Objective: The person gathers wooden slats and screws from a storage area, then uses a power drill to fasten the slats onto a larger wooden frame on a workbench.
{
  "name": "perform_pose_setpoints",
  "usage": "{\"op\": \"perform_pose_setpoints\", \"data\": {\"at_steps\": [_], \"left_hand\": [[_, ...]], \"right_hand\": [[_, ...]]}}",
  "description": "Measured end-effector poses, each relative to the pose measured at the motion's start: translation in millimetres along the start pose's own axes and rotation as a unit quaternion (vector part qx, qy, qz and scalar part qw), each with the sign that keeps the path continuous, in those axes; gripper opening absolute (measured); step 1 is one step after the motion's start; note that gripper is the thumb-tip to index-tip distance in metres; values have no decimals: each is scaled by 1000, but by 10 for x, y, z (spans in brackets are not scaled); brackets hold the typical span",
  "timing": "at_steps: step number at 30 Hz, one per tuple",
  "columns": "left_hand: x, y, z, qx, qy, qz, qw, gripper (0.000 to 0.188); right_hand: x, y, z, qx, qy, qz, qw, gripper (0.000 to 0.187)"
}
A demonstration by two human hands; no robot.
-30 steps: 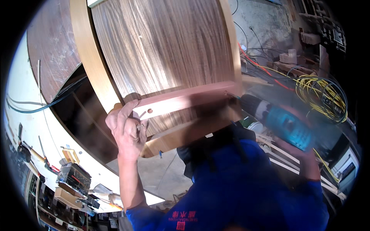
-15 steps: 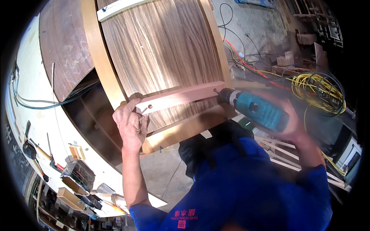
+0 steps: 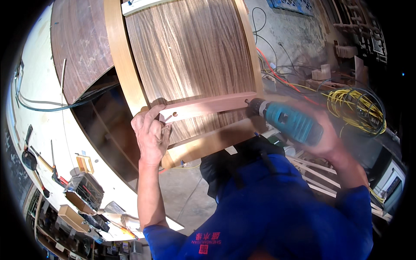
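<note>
A pale wooden strip [image 3: 208, 105] lies across a framed panel [image 3: 195, 52] of striped brown wood, near the panel's close end. My left hand [image 3: 151, 135] is closed around the strip's left end, beside a round hole in it. In my right hand [image 3: 328, 135] is a teal cordless drill [image 3: 291, 122], held level with its nose pointing left. The drill's tip meets the strip's right end, at a dark hole there. The drill's handle is hidden by my hand, which is slightly blurred.
On the left, a white worktop [image 3: 37, 130] carries hand tools and an open dark box [image 3: 84, 193]. A brown board [image 3: 80, 47] lies beyond it. To the right are a coiled yellow cable [image 3: 355, 108], loose cords on the floor and wooden slats [image 3: 312, 169].
The whole view has shifted slightly, so the panel and bench sit a little further right. Both hands keep their places on the strip and drill; the drill's tip stays at the strip's right end.
</note>
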State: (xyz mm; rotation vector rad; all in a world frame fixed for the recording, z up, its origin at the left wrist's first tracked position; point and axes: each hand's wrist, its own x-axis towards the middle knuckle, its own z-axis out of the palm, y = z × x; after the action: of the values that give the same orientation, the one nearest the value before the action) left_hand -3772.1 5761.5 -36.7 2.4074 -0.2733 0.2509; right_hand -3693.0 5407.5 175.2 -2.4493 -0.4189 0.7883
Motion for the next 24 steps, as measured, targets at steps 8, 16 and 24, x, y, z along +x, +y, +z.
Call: {"op": "perform_pose_setpoints", "data": {"at_steps": [8,16,24], "left_hand": [[-11,-26,34,-12,3,4,1000,38],[36,29,-50,-49,3,-12,999,37],[-119,91,-122,-56,2,-25,998,43]], "right_hand": [[-26,-11,-4,20,-25,56,998,46],[-50,-95,-30,36,-10,59,998,54],[-14,67,54,33,14,138,990,57]]}}
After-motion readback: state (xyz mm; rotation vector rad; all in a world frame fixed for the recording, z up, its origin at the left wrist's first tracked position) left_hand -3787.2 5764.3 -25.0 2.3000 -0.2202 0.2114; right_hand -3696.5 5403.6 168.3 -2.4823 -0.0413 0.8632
